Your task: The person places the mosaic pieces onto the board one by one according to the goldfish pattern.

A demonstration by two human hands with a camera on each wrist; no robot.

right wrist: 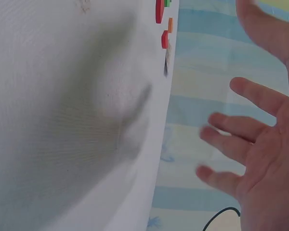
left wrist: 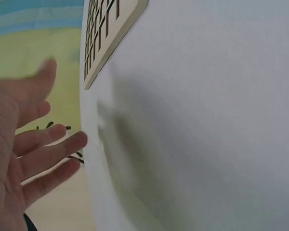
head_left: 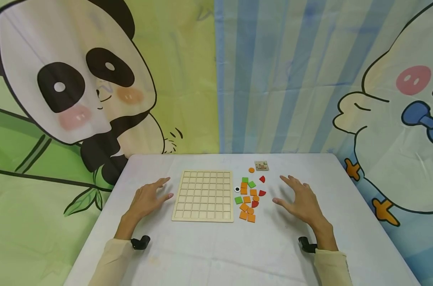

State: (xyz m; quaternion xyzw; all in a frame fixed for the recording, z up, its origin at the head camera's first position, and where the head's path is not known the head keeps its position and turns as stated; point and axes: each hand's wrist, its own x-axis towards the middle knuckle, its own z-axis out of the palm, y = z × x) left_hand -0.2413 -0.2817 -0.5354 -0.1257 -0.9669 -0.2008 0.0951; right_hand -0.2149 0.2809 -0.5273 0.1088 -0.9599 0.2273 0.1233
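Observation:
My left hand [head_left: 147, 201] hovers over the table just left of a pale wooden grid board [head_left: 203, 196], fingers spread and holding nothing. To the right of the loose pieces, my right hand [head_left: 302, 201] is held above the cloth, its fingers apart and nothing in them. Between the board and that hand lie several orange square tiles [head_left: 246, 200], orange discs [head_left: 250, 211], green squares [head_left: 238, 200] and red wedge pieces [head_left: 262, 193]. A small white ring with a black centre [head_left: 237, 189] sits by the board's right edge. In the left wrist view the board's corner [left wrist: 113, 41] shows beyond the thumb.
A small printed card [head_left: 261, 165] with a grid pattern lies at the back of the white table [head_left: 209, 254], near one orange disc [head_left: 251, 170]. Behind the table hangs a cartoon curtain [head_left: 273, 79]. Each wrist carries a small black camera [head_left: 140, 242].

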